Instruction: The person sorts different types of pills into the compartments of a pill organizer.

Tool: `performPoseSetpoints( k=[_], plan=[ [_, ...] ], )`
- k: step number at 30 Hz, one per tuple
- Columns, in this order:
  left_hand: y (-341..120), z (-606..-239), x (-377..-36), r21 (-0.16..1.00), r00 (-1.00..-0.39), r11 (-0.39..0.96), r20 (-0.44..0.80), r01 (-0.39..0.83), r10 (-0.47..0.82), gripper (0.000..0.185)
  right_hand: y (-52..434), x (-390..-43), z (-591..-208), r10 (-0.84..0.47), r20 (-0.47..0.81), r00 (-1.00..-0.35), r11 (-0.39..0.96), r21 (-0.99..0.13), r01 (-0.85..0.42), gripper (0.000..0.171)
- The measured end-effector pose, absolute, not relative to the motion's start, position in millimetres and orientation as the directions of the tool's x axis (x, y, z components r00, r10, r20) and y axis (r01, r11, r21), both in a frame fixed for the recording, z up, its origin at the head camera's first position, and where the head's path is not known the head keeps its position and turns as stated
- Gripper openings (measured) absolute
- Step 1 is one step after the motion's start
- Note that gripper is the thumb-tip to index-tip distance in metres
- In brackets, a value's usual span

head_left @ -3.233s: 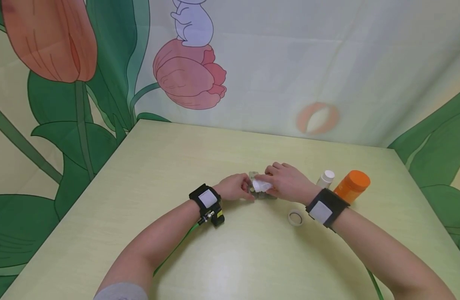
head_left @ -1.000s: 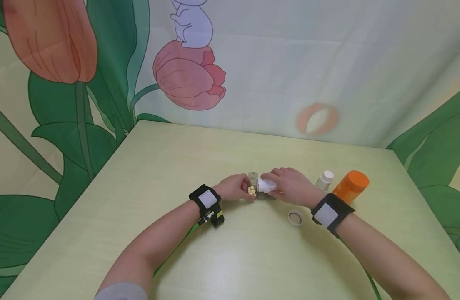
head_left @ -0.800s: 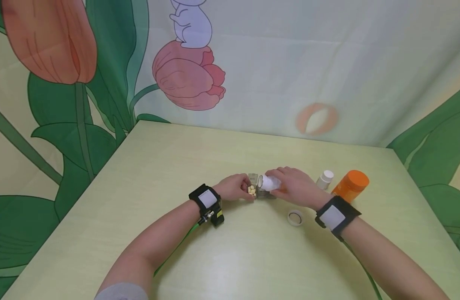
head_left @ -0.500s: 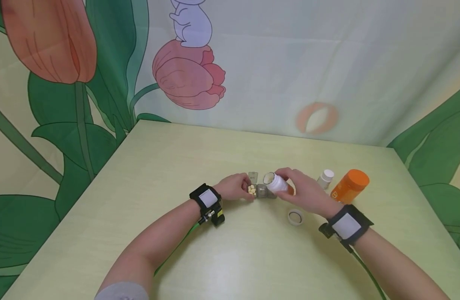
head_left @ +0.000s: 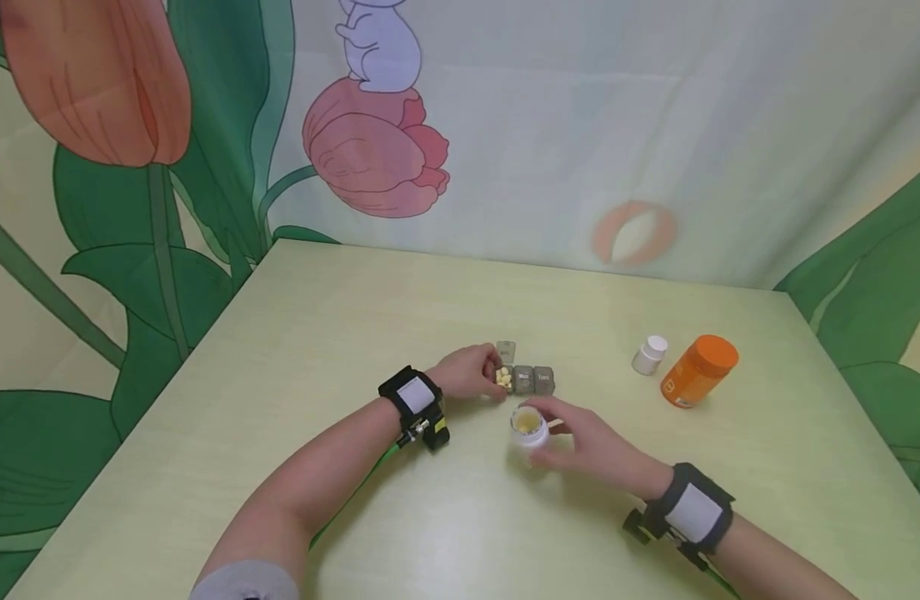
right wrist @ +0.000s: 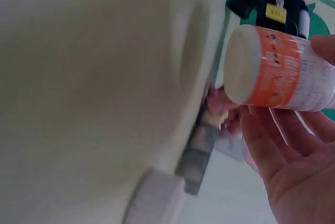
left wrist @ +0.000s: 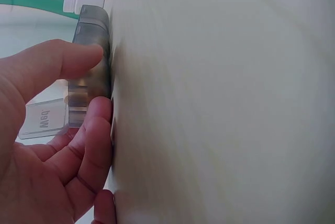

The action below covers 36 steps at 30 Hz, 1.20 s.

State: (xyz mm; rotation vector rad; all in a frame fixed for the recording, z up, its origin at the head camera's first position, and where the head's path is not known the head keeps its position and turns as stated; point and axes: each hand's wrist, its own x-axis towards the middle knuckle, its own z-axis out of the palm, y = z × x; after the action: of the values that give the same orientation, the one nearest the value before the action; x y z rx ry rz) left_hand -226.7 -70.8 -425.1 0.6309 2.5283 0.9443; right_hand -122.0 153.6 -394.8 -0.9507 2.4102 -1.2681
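Note:
My left hand (head_left: 469,372) holds the left end of a small grey pill organizer (head_left: 533,380) on the table, thumb along its side and fingers curled at its end. One lid (head_left: 507,352) stands open at that end, marked "Wed" in the left wrist view. Pale yellow tablets (head_left: 503,379) fill that compartment; the other two lids are down. My right hand (head_left: 591,446) grips an uncapped white pill bottle (head_left: 531,429) with an orange label, mouth up, yellowish contents inside. In the right wrist view the bottle (right wrist: 280,69) shows its base, raised over the table.
A small white capped bottle (head_left: 650,355) and a larger orange jar (head_left: 700,371) stand on the table to the right. A white cap (right wrist: 154,198) lies on the table in the right wrist view, hidden behind my right hand in the head view.
The right hand has tipped the bottle from lying over the organizer to mouth up and drawn it back toward me. Tablets now show in the organizer's end compartment. The left hand stays put.

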Motion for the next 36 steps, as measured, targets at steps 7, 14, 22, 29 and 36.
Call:
performPoseSetpoints(
  k=[7, 14, 22, 29, 36],
  plan=[
    [-71, -425, -225, 0.7, -0.83, 0.655, -0.163, 0.284, 0.534, 0.048, 147, -115, -406, -0.705, 0.074, -0.705, 0.369, -0.811, -0.455, 0.05],
    [-78, -430, -224, 0.76, -0.815, 0.596, -0.16, 0.258, 0.557, 0.065, 148, -114, -410, -0.703, 0.089, -0.706, 0.371, -0.801, -0.471, 0.048],
    [-106, -421, -195, 0.82, -0.836, 0.543, -0.163, 0.181, 0.524, 0.071, 175, -109, -398, -0.645, 0.035, -0.764, 0.615, -0.57, -0.545, 0.067],
    [-110, -407, -162, 0.835, -0.802, 0.496, -0.118, 0.239, 0.585, 0.075, 204, -123, -390, -0.562, 0.078, -0.824, 0.752, -0.366, -0.548, 0.071],
    [-88, -409, -143, 0.858, -0.656, 0.406, -0.112, 0.315, 0.746, 0.086, 212, -131, -393, -0.54, -0.021, -0.841, 0.788, -0.364, -0.497, 0.075]
  ],
)
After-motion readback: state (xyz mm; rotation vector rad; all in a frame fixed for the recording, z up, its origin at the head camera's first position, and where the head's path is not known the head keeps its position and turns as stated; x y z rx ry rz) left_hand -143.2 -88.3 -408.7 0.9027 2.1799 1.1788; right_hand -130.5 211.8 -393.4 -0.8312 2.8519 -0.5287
